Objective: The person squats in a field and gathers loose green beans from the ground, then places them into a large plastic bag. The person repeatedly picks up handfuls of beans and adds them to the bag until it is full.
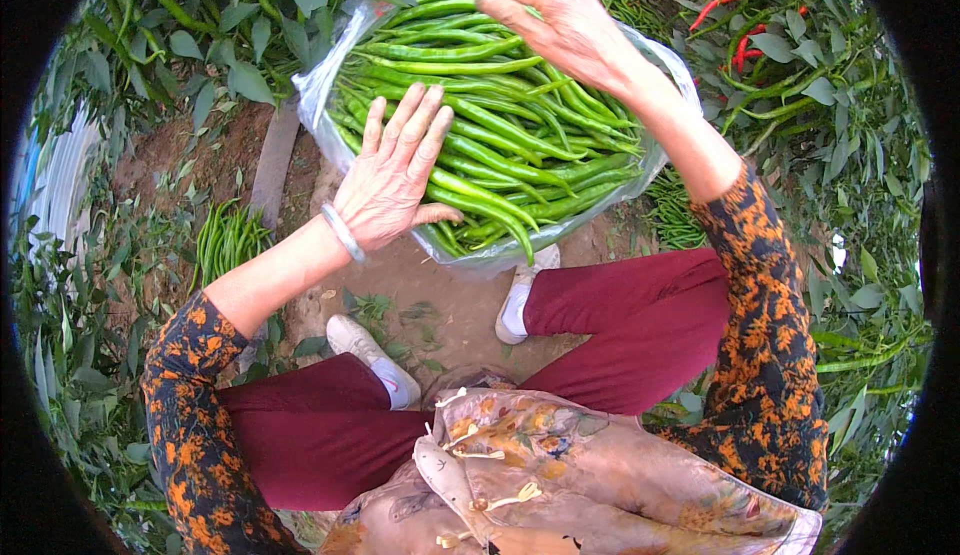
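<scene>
A clear plastic bag (686, 79), spread wide before me, is filled with long green chili peppers (502, 131). Most of the peppers lie side by side, roughly crosswise. My left hand (397, 172) rests flat on the peppers at the bag's left side, fingers extended and slightly apart, a pale bangle (343, 232) at its wrist. Over the far part of the heap is my right hand (551, 19), its fingers bent down near the bag's far rim. A bit of green shows by those fingers; whether they grip a pepper or the plastic is hidden.
Pepper plants (840, 90) with red and green fruit grow at the right, and more plants (247, 30) at the left. Piles of green peppers lie on the ground at the left (229, 244) and right (675, 206). A flat grey strip (274, 165) runs along the soil.
</scene>
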`<state>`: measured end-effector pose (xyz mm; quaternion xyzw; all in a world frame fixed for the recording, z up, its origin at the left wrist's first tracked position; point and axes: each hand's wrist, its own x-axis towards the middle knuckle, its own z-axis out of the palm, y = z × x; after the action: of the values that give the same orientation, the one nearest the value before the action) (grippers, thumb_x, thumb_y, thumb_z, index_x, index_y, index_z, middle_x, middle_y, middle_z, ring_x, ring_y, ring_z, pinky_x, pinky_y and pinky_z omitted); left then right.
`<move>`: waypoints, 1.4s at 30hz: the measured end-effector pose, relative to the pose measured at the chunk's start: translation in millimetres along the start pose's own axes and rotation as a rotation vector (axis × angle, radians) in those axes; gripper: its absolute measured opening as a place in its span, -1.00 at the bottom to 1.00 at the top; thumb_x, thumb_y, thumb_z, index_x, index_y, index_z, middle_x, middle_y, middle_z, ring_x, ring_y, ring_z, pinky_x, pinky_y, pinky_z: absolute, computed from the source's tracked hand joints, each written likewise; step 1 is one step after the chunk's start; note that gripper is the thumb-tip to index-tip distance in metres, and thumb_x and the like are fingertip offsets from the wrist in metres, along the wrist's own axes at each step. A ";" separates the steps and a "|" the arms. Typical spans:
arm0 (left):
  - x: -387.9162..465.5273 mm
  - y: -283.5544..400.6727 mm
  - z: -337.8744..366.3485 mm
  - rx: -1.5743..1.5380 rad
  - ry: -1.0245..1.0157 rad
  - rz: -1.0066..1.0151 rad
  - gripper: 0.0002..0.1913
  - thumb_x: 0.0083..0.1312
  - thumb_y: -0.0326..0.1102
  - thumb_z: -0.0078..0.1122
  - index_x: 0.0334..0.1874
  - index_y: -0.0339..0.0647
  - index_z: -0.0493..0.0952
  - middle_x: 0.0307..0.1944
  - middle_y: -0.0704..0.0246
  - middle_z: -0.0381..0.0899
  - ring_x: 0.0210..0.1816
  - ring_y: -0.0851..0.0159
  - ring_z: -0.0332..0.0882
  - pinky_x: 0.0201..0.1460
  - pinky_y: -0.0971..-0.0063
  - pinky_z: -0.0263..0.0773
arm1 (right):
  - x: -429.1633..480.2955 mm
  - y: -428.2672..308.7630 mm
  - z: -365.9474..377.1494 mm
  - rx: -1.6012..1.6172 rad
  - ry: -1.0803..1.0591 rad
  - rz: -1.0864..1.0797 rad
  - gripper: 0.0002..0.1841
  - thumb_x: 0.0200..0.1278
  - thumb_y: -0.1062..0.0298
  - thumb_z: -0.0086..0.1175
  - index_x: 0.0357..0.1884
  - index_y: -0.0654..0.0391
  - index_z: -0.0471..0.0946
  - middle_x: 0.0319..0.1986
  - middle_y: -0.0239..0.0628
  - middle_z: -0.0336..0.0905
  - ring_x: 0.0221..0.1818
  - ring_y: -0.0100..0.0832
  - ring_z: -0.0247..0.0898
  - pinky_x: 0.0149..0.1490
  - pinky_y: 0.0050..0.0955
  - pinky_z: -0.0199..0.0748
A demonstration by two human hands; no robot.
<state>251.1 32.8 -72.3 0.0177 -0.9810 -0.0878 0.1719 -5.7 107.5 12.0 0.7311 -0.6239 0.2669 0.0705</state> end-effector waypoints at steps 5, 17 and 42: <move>28.7 -10.5 14.1 0.102 -0.066 0.057 0.23 0.07 0.57 -0.01 0.54 -0.40 -0.01 0.60 -0.06 -0.24 0.61 -0.15 -0.31 0.56 -0.20 -0.39 | -45.7 -4.2 24.6 -0.360 -0.247 0.040 -0.24 0.51 -0.27 -0.30 0.48 0.18 0.20 0.46 0.09 0.09 0.54 0.00 -0.05 0.56 0.00 -0.18; 44.1 -8.9 20.1 0.113 -0.154 0.020 0.17 0.10 0.47 0.16 0.54 -0.34 0.04 0.58 -0.04 -0.12 0.60 -0.07 -0.19 0.50 -0.34 -0.22 | -51.9 -2.2 33.5 -0.499 -0.381 0.020 -0.26 0.52 -0.21 -0.33 0.50 0.15 0.17 0.51 0.08 -0.01 0.58 -0.01 -0.19 0.55 0.25 -0.40; -9.9 -94.9 -36.5 -0.906 0.154 -1.268 -0.45 0.37 -0.05 0.24 0.11 -0.45 0.36 -0.08 0.07 0.54 -0.04 0.01 0.57 0.04 0.06 0.51 | -18.0 -136.1 106.5 -0.528 -0.315 0.414 0.14 0.14 -0.54 -0.03 0.55 0.18 0.03 0.49 0.29 -0.11 0.55 0.24 -0.25 0.42 0.48 -0.22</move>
<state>273.3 -66.0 -58.7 0.5088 -0.6375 -0.5596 0.1469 154.3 105.5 -55.6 0.5781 -0.8092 -0.0105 0.1041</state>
